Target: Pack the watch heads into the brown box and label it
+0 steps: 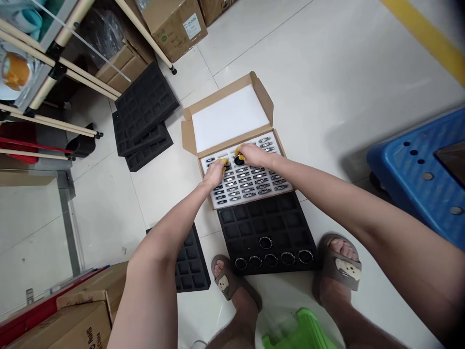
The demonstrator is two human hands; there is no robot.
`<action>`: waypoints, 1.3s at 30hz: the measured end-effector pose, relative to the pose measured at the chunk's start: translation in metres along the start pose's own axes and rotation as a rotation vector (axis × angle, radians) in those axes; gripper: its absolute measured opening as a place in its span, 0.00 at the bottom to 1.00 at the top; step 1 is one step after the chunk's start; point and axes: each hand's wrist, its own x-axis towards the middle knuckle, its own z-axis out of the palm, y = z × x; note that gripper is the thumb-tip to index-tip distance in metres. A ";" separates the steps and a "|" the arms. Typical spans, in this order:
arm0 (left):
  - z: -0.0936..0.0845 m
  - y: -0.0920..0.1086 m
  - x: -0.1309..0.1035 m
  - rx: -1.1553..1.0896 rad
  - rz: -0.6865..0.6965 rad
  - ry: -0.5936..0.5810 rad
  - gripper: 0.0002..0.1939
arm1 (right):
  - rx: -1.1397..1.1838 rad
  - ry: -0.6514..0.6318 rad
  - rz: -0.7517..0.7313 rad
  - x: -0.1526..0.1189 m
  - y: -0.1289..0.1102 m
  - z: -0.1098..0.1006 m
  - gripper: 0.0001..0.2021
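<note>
An open cardboard box (205, 180) holds white foam with rows of small dark and silver pieces, seen edge-on, in its slots. Over the foam, my right hand (253, 155), yellow covers on its fingertips, pinches a round black watch case (239, 160). My left hand (215, 173), also with yellow fingertip covers, is closed at the left part of the foam, by a small dark piece that its fingers partly hide. Just below the box lies a black compartment tray (250, 228), with several round silver-rimmed watch cases (271, 260) along its near rows.
Black trays (147, 99) are stacked at the upper left, and another tray (191, 261) lies under my left arm. A blue plastic stool (410, 179) stands at right, a green one (305, 332) between my feet. Shelving (69, 72) and cartons (174, 29) line the upper left.
</note>
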 end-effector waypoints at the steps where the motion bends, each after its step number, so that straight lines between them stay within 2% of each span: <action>1: 0.000 0.001 -0.001 0.040 -0.004 -0.023 0.21 | -0.044 0.000 -0.035 -0.001 0.000 0.000 0.19; 8: 0.003 0.007 -0.002 0.205 0.008 -0.053 0.21 | -0.289 -0.004 -0.172 -0.013 -0.013 0.001 0.12; 11: 0.006 0.006 -0.002 0.226 0.023 -0.052 0.18 | -0.299 0.017 -0.193 -0.019 -0.015 0.004 0.11; 15: 0.009 0.000 -0.003 0.196 0.052 -0.002 0.13 | -0.287 0.081 -0.268 -0.027 -0.011 0.018 0.12; 21: 0.022 -0.018 -0.007 -0.005 0.040 0.078 0.10 | -0.250 0.057 -0.138 -0.025 -0.001 0.035 0.14; 25: 0.030 -0.023 -0.006 -0.026 0.065 0.089 0.12 | -0.251 0.042 -0.150 -0.023 -0.002 0.031 0.15; 27: 0.029 -0.020 -0.006 -0.053 0.057 0.112 0.14 | -0.217 0.089 -0.188 -0.032 -0.008 0.027 0.15; 30: 0.030 -0.008 -0.025 -0.107 0.042 0.215 0.17 | -0.061 0.295 -0.196 -0.077 -0.020 0.029 0.15; 31: 0.033 -0.001 -0.039 -0.131 0.043 0.249 0.19 | 0.013 0.378 -0.168 -0.102 -0.025 0.034 0.15; 33: 0.046 0.019 -0.082 -0.204 0.043 0.267 0.20 | 0.154 0.485 -0.094 -0.165 -0.033 0.051 0.15; 35: 0.070 0.049 -0.139 -0.322 0.022 0.165 0.20 | 0.236 0.425 -0.022 -0.237 -0.037 0.079 0.15; 37: 0.103 0.083 -0.195 -0.465 -0.040 0.019 0.17 | 0.205 0.228 0.103 -0.306 -0.037 0.113 0.15; 39: 0.139 0.118 -0.237 -0.588 -0.153 -0.104 0.17 | 0.120 0.061 0.239 -0.361 -0.036 0.144 0.14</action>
